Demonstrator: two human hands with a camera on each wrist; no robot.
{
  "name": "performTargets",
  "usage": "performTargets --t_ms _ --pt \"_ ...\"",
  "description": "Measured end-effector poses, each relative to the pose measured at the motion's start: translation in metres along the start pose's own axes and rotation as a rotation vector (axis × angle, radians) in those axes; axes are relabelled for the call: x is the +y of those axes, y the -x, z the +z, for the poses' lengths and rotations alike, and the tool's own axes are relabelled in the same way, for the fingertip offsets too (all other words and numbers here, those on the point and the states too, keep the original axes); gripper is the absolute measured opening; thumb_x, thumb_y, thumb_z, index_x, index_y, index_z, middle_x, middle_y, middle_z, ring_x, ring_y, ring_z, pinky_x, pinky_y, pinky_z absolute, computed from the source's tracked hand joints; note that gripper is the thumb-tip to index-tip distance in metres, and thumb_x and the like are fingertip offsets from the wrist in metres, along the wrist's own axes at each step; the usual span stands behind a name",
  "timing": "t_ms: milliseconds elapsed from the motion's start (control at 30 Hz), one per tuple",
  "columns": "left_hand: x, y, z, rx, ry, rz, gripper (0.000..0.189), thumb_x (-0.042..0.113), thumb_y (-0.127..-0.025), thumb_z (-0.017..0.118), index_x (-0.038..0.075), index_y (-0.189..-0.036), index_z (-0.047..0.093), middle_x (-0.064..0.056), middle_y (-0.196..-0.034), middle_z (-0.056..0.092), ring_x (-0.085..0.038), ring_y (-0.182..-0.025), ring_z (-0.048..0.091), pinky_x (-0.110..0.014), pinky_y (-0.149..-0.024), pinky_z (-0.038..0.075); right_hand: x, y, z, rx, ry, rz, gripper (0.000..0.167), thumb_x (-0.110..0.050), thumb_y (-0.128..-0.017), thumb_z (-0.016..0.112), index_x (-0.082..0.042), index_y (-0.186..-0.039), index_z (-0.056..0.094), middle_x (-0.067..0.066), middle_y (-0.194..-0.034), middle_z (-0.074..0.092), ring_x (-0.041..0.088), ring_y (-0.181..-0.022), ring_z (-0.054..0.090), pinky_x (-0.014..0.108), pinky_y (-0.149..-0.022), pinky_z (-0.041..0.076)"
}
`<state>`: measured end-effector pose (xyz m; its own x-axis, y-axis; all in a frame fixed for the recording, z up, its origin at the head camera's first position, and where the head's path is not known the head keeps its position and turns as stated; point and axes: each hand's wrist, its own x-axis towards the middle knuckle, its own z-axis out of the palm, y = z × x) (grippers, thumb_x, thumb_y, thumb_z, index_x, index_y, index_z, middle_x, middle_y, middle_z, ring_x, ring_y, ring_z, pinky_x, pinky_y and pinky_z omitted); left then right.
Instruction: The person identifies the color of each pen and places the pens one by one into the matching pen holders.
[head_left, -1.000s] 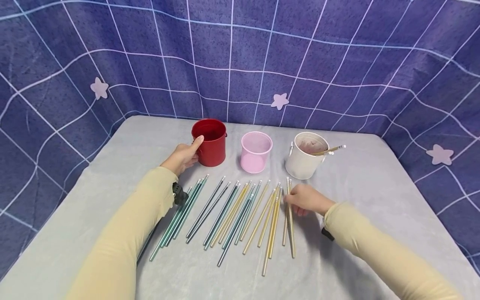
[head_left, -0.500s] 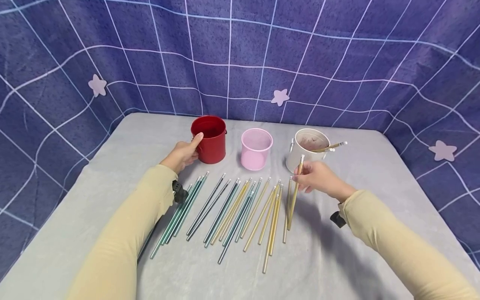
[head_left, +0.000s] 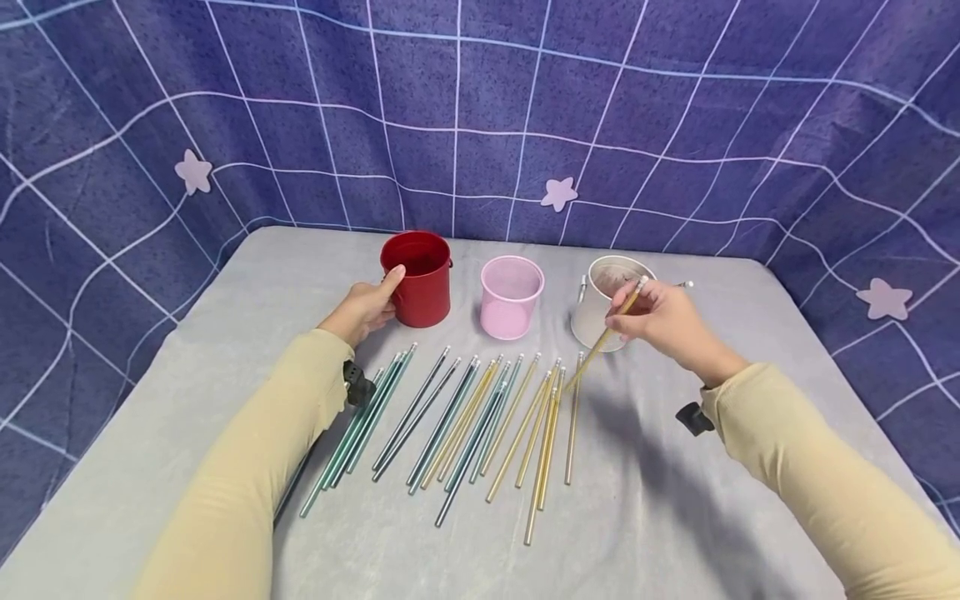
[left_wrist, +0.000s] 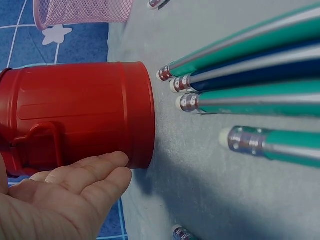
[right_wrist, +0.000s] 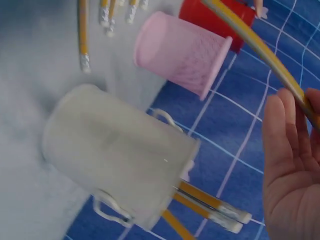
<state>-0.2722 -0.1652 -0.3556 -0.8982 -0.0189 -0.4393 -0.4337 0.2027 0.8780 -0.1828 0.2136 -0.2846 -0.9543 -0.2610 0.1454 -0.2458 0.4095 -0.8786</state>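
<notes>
"What can go wrong from here?"

"The right hand point(head_left: 663, 321), right of centre in the frame, pinches one pencil point(head_left: 596, 352) between thumb and fingers, in front of the white bucket point(head_left: 588, 323). Its eraser point(head_left: 641, 283) is up and the other end points to lower left. With this slant, I think, it may catch the rim, or disturb the loose pencils point(head_left: 572, 433) below."

"And the left hand point(head_left: 367, 308)?"

"Left of centre. Its fingers lie together, almost straight, along the red bucket point(head_left: 425, 296), the thumb at the rim. A careless push could perhaps tip this bucket."

"What do the other views add?"

"The right wrist view shows three pencils point(right_wrist: 200, 194) leaning out of the white bucket; in the head view, the right hand hides most of them. The left wrist view shows a handle point(left_wrist: 56, 142) on the red bucket, which the left hand mostly covers from above."
</notes>
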Motion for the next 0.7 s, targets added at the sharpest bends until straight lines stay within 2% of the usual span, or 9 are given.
performTargets --t_ms 200,400,533,600,700 --pt "0.0 0.001 0.001 -0.003 0.022 -0.002 0.088 0.055 -0.094 0.046 -0.012 -0.146 0.02 -0.028 -0.145 0.036 -0.031 -0.134 0.037 -0.04 -0.112 0.027 -0.016 -0.01 -0.006 0.083 -0.018 -0.114 0.015 0.015 -0.078 0.066 0.011 -0.086 0.054 -0.013 -0.068 0.063 0.0 -0.063 0.061 0.016 -0.059 0.052" --pt "0.0 0.0 0.0 -0.006 0.017 -0.004 0.088 0.055 -0.094 0.045 -0.013 -0.145 0.02 -0.028 -0.145 0.034 -0.032 -0.134 0.036 -0.041 -0.112 0.026 -0.019 -0.013 -0.008 0.167 -0.025 -0.17 0.013 0.017 -0.078 0.063 0.008 -0.082 0.055 -0.015 -0.072 0.065 0.001 -0.064 0.064 0.014 -0.06 0.052" --pt "0.0 0.0 0.0 -0.002 0.012 -0.006 0.088 0.055 -0.094 0.046 -0.013 -0.145 0.021 -0.028 -0.145 0.035 -0.032 -0.134 0.037 -0.04 -0.111 0.027 -0.014 -0.014 -0.01 0.313 -0.018 -0.228 0.012 0.018 -0.077 0.064 0.009 -0.08 0.057 -0.019 -0.072 0.065 -0.002 -0.063 0.062 0.011 -0.058 0.049" --pt "-0.001 -0.001 -0.001 -0.001 0.012 -0.004 0.088 0.055 -0.094 0.046 -0.013 -0.145 0.02 -0.028 -0.145 0.035 -0.032 -0.134 0.037 -0.041 -0.111 0.027 -0.009 -0.015 -0.013 0.399 -0.053 -0.261 0.016 0.019 -0.076 0.065 0.003 -0.076 0.061 -0.019 -0.071 0.066 -0.003 -0.061 0.061 0.01 -0.057 0.047" --pt "0.0 -0.001 -0.001 0.0 0.011 -0.003 0.088 0.055 -0.094 0.046 -0.013 -0.145 0.021 -0.028 -0.145 0.036 -0.032 -0.134 0.037 -0.041 -0.111 0.027 -0.001 -0.016 -0.022 0.494 -0.216 -0.302 0.028 0.023 -0.075 0.062 -0.004 -0.072 0.063 -0.01 -0.068 0.068 0.0 -0.057 0.062 0.012 -0.055 0.049"
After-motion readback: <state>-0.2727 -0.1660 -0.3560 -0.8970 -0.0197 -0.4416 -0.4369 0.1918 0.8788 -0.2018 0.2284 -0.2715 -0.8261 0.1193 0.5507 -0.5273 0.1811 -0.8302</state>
